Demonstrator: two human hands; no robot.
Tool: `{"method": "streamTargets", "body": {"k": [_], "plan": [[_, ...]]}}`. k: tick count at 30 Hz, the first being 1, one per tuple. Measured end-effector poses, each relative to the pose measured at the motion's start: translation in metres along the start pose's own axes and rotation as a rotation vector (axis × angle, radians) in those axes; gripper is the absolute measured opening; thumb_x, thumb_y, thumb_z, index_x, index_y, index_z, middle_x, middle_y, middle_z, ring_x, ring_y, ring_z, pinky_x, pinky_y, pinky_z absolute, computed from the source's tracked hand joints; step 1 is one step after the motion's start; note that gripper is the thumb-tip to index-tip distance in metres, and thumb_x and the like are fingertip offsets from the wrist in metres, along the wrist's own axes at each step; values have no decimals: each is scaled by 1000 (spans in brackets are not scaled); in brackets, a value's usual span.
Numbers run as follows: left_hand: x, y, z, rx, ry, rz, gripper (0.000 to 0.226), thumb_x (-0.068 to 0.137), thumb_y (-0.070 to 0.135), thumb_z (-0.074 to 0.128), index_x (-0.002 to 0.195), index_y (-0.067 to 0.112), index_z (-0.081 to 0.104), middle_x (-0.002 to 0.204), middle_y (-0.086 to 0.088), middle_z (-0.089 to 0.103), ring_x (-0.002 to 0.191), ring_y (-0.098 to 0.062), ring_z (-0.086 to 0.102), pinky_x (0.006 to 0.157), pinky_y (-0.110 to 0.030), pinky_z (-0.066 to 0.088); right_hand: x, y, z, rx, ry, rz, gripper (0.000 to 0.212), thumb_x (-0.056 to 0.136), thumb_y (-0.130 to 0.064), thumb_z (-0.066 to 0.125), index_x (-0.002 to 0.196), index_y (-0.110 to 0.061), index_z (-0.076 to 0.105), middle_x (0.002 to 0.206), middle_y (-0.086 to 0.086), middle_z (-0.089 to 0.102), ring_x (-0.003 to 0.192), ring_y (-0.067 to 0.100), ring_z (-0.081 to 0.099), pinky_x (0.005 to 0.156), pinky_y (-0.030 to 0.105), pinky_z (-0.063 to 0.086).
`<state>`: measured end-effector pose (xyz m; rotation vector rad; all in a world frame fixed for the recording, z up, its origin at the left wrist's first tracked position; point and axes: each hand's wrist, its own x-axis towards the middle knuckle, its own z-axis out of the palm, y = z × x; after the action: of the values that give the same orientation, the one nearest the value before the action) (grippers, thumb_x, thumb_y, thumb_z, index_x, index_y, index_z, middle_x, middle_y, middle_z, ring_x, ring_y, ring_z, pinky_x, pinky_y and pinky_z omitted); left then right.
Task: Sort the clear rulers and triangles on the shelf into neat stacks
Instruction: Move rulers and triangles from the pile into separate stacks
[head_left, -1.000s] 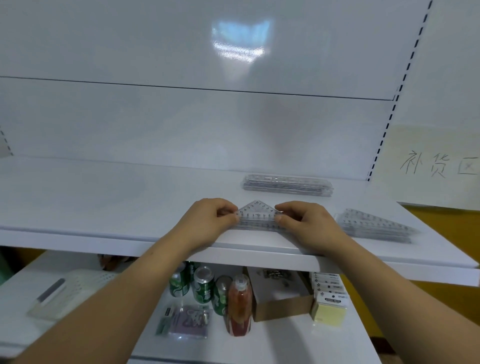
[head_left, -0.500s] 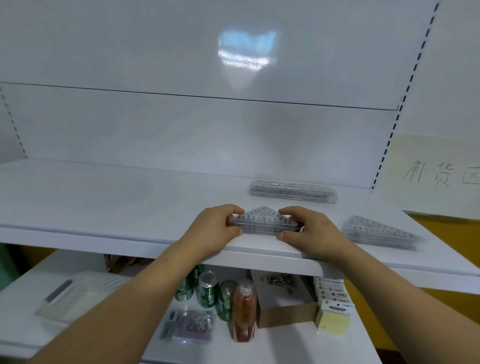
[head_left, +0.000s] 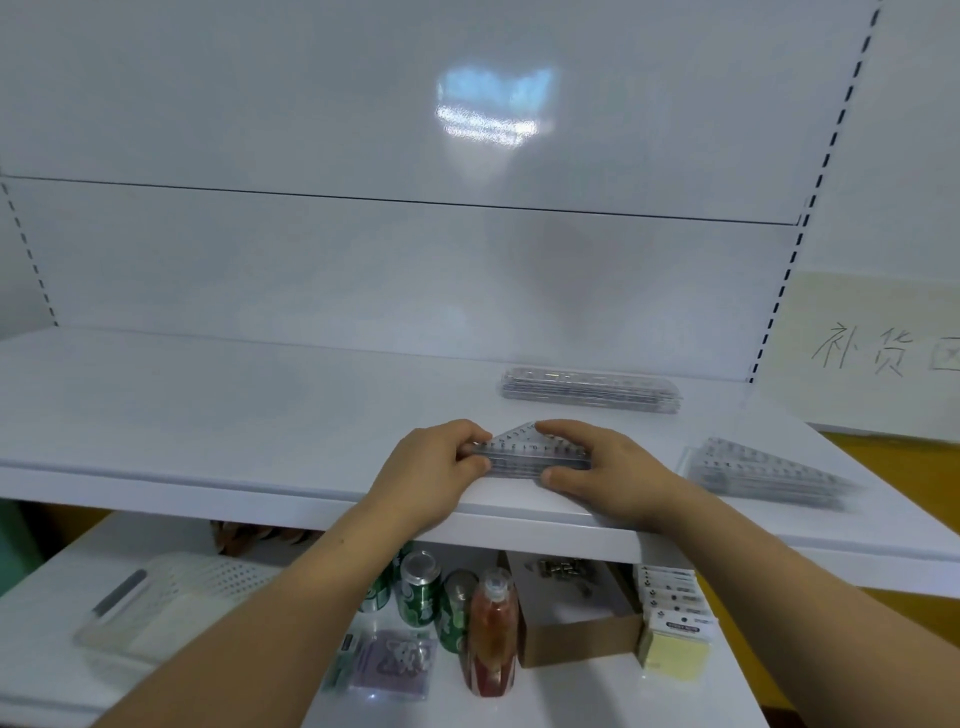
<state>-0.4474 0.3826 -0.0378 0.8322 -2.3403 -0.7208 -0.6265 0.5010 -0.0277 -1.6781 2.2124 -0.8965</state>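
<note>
- The left hand (head_left: 434, 467) grips the left end of a small stack of clear triangles (head_left: 530, 451), its fingers curled over the corner.
- The right hand (head_left: 610, 467) grips the stack's right end, with fingers bent over the far sloping edge and the thumb pressed against the near long edge.
- This stack lies flat on the white shelf (head_left: 208, 415), close to the front lip, with its long side toward the person and its apex pointing at the back panel.
- A stack of clear straight rulers (head_left: 589, 391) lies farther back on the same shelf, near the back panel and apart from both hands.
- A second stack of triangles (head_left: 763, 470) sits to the right of the right hand, near the shelf's right end (its edges are blurred, so how squarely it is stacked cannot be told).
- A paper sign (head_left: 872, 353) with handwritten characters hangs at the far right.
- On the lower shelf (head_left: 571, 696) stand green cans (head_left: 421, 592), a bottle of orange-red liquid (head_left: 491, 639) just beside them, a cardboard box (head_left: 576, 639), yellow note pads (head_left: 672, 649), a purple packet (head_left: 395, 660) and a white perforated basket (head_left: 176, 597).
</note>
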Motion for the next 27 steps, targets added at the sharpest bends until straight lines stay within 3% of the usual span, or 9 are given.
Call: {"method": "streamTargets", "body": {"k": [7,12,16,18,22,27], "plan": [[-2,2,0,13,-43,1,42,88,28,62,129,33,53,105,9,59,92,-8,54,82,-21,38,-9,-3,-6,-29,-6,-4,75,78,-40,72,142,-37,34,133,-9,48,117,8,48,91,19,34],[0,4,1,-37,-14,-35,38,85,27,66,123,29,57,90,17,60,85,-6,57,76,-21,42,-19,4,-11,12,83,34,59,82,-30,69,136,-32,44,97,-23,52,84,-1,56,63,4,40],[0,3,2,-41,5,-61,21,83,32,67,103,27,65,87,14,64,79,-5,58,65,-18,42,-16,9,-7,-28,154,58,47,83,-31,68,128,-32,54,104,-10,58,87,3,53,75,13,35],[0,3,2,1,-3,-66,11,84,33,65,92,24,68,85,9,66,77,-10,59,65,-22,44,-17,9,-6,-30,161,55,46,84,-30,68,127,-32,55,104,-10,57,87,3,53,72,11,36],[1,3,2,-6,-8,-71,9,85,34,65,86,25,68,83,6,66,74,-11,59,65,-27,45,-19,9,-6,-6,165,45,45,84,-31,67,127,-31,54,94,-17,56,80,-1,56,61,1,37],[2,3,2,-1,1,-65,13,86,38,62,85,26,68,83,8,67,79,-11,61,69,-30,48,-18,10,-5,-14,197,43,41,85,-35,66,125,-30,57,92,-17,58,81,-1,55,64,2,35]]}}
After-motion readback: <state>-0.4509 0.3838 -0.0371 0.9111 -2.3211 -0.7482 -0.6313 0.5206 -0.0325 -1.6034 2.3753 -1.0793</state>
